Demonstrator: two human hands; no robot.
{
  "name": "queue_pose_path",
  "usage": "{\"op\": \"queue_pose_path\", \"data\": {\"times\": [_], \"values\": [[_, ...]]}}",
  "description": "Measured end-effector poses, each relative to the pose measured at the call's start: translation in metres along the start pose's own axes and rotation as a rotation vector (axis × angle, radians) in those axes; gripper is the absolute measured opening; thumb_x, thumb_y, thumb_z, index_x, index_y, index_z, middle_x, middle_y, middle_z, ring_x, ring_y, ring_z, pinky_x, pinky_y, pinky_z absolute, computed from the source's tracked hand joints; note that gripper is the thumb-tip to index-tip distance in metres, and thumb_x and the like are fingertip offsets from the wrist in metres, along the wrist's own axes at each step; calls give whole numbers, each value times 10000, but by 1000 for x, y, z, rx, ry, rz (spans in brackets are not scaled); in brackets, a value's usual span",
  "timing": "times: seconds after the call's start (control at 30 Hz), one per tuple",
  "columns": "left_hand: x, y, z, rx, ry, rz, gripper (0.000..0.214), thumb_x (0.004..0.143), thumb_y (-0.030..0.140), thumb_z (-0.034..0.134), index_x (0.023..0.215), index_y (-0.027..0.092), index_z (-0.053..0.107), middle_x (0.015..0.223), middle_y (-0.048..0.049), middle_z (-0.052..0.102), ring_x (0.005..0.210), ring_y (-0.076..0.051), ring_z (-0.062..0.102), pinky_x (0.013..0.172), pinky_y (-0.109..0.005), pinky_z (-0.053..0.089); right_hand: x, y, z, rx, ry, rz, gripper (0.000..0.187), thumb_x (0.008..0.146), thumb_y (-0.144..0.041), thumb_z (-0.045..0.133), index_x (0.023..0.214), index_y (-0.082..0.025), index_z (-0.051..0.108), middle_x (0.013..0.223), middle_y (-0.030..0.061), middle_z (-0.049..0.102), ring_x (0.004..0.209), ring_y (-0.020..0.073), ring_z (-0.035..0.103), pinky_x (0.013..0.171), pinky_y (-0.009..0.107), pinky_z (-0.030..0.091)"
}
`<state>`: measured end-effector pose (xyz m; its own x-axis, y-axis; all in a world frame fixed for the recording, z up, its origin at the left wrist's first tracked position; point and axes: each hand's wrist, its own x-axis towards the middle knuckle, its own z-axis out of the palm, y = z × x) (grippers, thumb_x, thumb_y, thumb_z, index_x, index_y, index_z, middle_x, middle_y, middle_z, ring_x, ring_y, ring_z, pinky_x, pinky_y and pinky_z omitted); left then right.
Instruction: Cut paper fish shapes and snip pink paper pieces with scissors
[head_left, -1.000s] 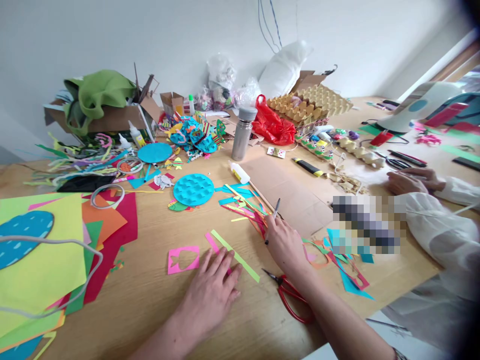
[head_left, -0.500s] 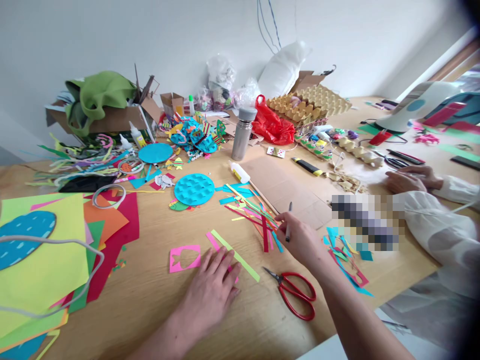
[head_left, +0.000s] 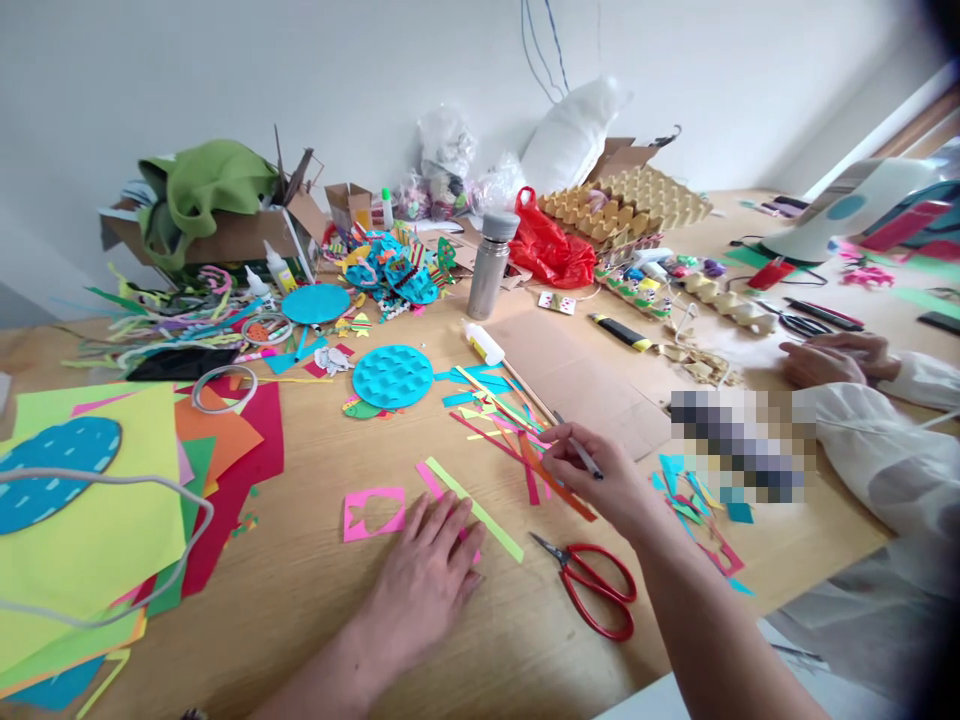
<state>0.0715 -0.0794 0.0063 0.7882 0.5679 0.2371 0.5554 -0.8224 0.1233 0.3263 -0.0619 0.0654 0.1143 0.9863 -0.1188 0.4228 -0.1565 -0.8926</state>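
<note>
My left hand (head_left: pixel 431 565) lies flat on the table, fingers spread over a pink paper strip (head_left: pixel 428 480). A lime-green strip (head_left: pixel 480 515) runs diagonally just past its fingertips. To its left is a pink paper piece (head_left: pixel 351 517) with a fish-shaped hole. My right hand (head_left: pixel 596 475) is closed around a grey pen (head_left: pixel 581 448). Its fingertips reach into a pile of thin coloured paper strips (head_left: pixel 491 405), touching an orange strip (head_left: pixel 579 505); whether they pinch it, I cannot tell. Red-handled scissors (head_left: pixel 600 590) lie between my forearms, blades slightly apart.
Coloured paper sheets (head_left: pixel 150 480) are stacked at left. A blue textured paper disc (head_left: pixel 393 376), glue bottle (head_left: pixel 484 345), steel flask (head_left: pixel 489 275) and cardboard sheet (head_left: pixel 577 375) lie beyond my hands. A box cutter (head_left: pixel 619 332) and a co-worker's hands (head_left: pixel 836 357) are at right.
My right hand has shifted slightly within the strip pile, and the pen has swung to a different slant. The orange strip now shows more below the fingers. My left hand stays put.
</note>
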Motion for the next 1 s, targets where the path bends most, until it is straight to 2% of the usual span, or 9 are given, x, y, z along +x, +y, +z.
{"op": "queue_pose_path", "data": {"times": [0.23,0.27,0.33,0.43,0.5,0.6,0.8,0.9,1.0], "values": [[-1,2,-10,-139,265,-111,222,920,164,452,993,145,660,1107,-100,687,1123,-255,594,1013,-448,478,-10,-6,57,-3,-126,-112,182,783,-230,548,957,-178,563,695,-5,631,548,122,549,520,230,423],[-2,2,-12,-144,284,-131,217,912,142,450,966,143,660,1086,-104,687,1107,-252,599,1005,-444,485,-10,-3,59,-28,-122,-126,189,782,-217,541,967,-180,558,744,12,662,547,123,562,523,234,436],[-2,0,-13,-139,294,-150,219,902,124,450,958,138,661,1092,-115,681,1108,-253,597,1003,-443,488,-10,5,54,-167,6,-144,190,796,-208,527,982,-182,556,832,47,696,567,138,591,547,260,461],[-2,-1,-10,-114,270,-123,259,911,154,449,1067,132,656,1194,-119,656,1182,-267,561,1032,-458,464,-17,19,37,-441,272,-201,172,839,-184,499,991,-192,580,879,75,713,741,206,644,674,330,483],[-1,-1,-7,-99,233,-94,307,926,201,453,1171,142,627,1292,-106,615,1254,-279,512,1056,-476,435,-26,26,30,-578,239,-290,156,856,-159,492,968,-192,597,875,93,705,829,242,628,692,344,472],[3,-1,-4,-79,165,-54,361,945,266,451,1268,167,578,1373,-80,563,1330,-281,439,1079,-481,398,-41,31,32,-677,156,-380,214,837,-63,466,938,-190,606,774,78,674,774,245,574,661,342,448],[19,2,-5,-65,19,17,412,977,337,391,1331,174,526,1422,-52,520,1387,-261,362,1130,-474,311,-67,29,51,-610,36,-375,275,827,1,428,993,-167,568,733,79,650,895,283,548,713,372,474],[27,3,-4,-66,-43,63,465,991,380,348,1393,172,453,1463,-39,473,1406,-258,326,1145,-473,276,-70,27,49,-496,-4,-373,287,823,9,427,977,-185,572,800,79,659,869,249,555,682,327,483],[33,5,-2,-80,-92,108,487,999,409,306,1414,184,426,1467,-22,468,1410,-262,314,1155,-475,248,-63,24,40,-455,56,-401,299,849,-9,440,1040,-187,585,858,90,660,880,235,565,694,318,484]]}}
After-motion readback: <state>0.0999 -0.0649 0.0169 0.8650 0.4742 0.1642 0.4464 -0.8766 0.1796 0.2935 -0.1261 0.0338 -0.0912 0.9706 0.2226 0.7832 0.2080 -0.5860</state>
